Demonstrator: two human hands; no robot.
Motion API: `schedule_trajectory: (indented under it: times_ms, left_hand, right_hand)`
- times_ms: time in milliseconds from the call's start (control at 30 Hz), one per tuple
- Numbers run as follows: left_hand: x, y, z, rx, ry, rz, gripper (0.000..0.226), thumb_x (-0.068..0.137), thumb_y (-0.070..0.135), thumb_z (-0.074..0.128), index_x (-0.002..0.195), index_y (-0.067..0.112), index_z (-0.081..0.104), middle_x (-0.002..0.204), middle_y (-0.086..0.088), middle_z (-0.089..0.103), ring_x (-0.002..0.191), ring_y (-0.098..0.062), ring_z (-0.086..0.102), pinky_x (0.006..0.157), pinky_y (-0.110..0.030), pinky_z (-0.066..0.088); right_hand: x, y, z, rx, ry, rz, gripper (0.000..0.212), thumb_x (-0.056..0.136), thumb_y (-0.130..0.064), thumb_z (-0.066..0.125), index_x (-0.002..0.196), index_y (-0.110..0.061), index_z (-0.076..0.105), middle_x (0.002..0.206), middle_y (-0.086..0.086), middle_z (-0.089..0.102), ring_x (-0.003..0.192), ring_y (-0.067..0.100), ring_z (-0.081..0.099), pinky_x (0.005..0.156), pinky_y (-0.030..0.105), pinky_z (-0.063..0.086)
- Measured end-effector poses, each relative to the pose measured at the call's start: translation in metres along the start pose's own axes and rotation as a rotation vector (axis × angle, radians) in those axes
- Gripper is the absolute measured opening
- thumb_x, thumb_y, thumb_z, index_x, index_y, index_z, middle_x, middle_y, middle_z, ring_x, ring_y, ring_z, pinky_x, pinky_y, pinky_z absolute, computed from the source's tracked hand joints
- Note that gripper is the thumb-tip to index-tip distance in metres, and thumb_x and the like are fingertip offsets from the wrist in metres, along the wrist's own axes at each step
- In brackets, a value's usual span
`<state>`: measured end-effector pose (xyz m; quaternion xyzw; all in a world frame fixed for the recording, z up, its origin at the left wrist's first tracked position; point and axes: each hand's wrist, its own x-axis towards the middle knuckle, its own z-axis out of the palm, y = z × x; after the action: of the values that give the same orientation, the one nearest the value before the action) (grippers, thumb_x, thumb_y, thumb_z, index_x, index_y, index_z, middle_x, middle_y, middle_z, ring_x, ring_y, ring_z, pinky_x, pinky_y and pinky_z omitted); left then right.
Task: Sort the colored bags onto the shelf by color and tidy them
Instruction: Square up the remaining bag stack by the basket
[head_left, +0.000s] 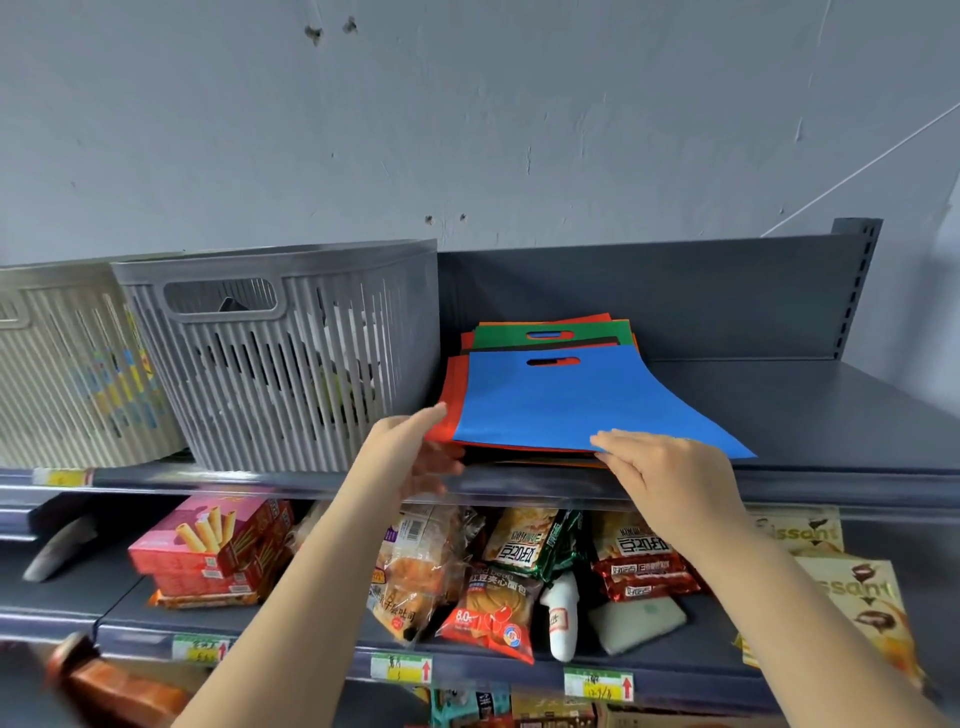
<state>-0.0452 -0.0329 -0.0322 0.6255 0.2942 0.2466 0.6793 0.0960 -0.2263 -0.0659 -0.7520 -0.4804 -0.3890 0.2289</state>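
Blue bag (571, 400) flat atop a pile of orange bags (448, 410), green bag (498, 339) behind, on the upper shelf (805, 405) just right of a grey basket (291, 364). Right hand (660, 467) resting on its near edge, fingers straight. Left hand (410, 452) touching the pile's left corner, fingers extended, grasping nothing. Snack packets (493, 608) below.

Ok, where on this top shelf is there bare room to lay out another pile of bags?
The bare stretch of top shelf right of the blue bag, running to the slotted upright, is free. Left of it, the grey basket and beige basket fill the shelf. The snack shelf below is crowded.
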Motion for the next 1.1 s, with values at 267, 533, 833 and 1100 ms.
schedule_trajectory:
  times_ms: [267,533,833,1100]
  left_hand:
    - [0.004,0.003,0.020,0.232,-0.021,0.073,0.021,0.092,-0.006,0.050,0.109,0.006,0.054,0.096,-0.009,0.064,0.063,-0.019,0.069,0.048,-0.026,0.056]
    - [0.007,-0.020,0.017,0.179,0.022,0.317,0.041,0.095,-0.005,0.044,0.125,0.020,0.056,0.106,0.002,0.065,0.080,-0.016,0.068,0.055,-0.021,0.055]
    - [-0.005,-0.034,0.020,-0.120,0.035,0.323,0.041,0.098,-0.001,0.042,0.105,0.032,0.066,0.110,0.004,0.070,0.106,-0.017,0.064,0.095,-0.043,0.050]
    - [-0.020,-0.050,0.025,-0.344,-0.157,0.209,0.035,0.096,-0.002,0.038,0.115,0.015,0.062,0.097,-0.003,0.073,0.078,-0.013,0.070,0.053,-0.025,0.057]
  right_hand:
    - [0.000,0.004,-0.009,0.034,-0.216,0.195,0.035,0.080,-0.036,0.073,0.113,-0.030,0.069,0.116,-0.007,0.067,0.114,0.016,0.061,0.082,0.033,0.054]
    - [-0.017,0.039,-0.024,0.387,-0.186,0.720,0.041,0.088,-0.039,0.060,0.124,-0.018,0.060,0.127,-0.001,0.060,0.110,0.014,0.057,0.091,0.031,0.043]
    - [-0.023,0.063,-0.028,0.622,-0.099,0.975,0.042,0.088,-0.034,0.062,0.123,-0.012,0.056,0.109,0.000,0.063,0.097,0.017,0.059,0.082,0.037,0.048]
    - [-0.038,0.064,-0.042,1.170,-0.231,1.128,0.014,0.089,-0.013,0.062,0.100,-0.011,0.069,0.097,0.004,0.074,0.092,0.025,0.069,0.083,0.044,0.053]
